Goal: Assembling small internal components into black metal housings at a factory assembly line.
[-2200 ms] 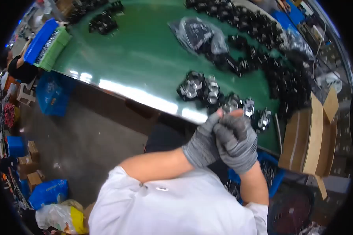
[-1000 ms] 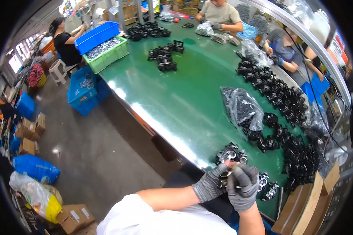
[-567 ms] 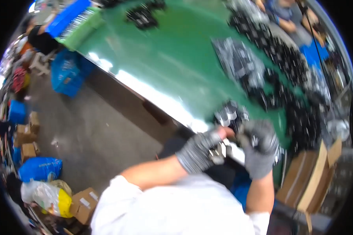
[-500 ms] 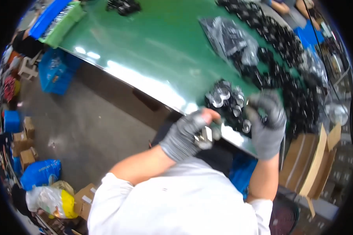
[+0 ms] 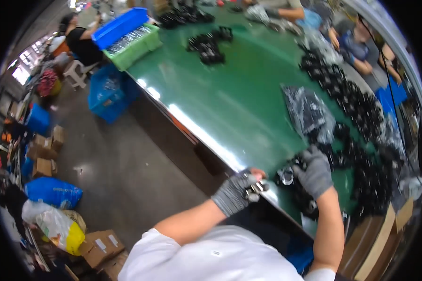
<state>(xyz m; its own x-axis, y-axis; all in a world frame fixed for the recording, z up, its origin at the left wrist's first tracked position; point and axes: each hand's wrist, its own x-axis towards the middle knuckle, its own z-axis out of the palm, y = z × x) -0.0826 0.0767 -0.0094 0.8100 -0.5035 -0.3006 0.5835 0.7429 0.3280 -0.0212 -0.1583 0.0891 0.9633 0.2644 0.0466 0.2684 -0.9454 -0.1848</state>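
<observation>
My left hand [image 5: 233,192], in a grey glove with bare fingertips, is closed around shiny silver metal pieces [image 5: 256,188] at the table's near edge. To its right, my gloved right hand [image 5: 313,173] reaches onto a small heap of black and silver parts [image 5: 286,176], its fingers bent down. What lies between those fingers is hidden and blurred. The heap rests on the green tabletop [image 5: 211,103]. Just beyond it lies a clear plastic bag [image 5: 307,112] with dark contents.
A long bank of black parts [image 5: 347,93] runs along the table's right side. Another black cluster [image 5: 208,47] lies farther off. A green bin [image 5: 135,49] of silver pieces stands at the far left corner. Open cardboard [image 5: 377,246] is at lower right. Other people sit across the table.
The view has swung, showing more of the table's far end. My right hand has gone from beside the small heap onto it. The left still grips its metal pieces.
</observation>
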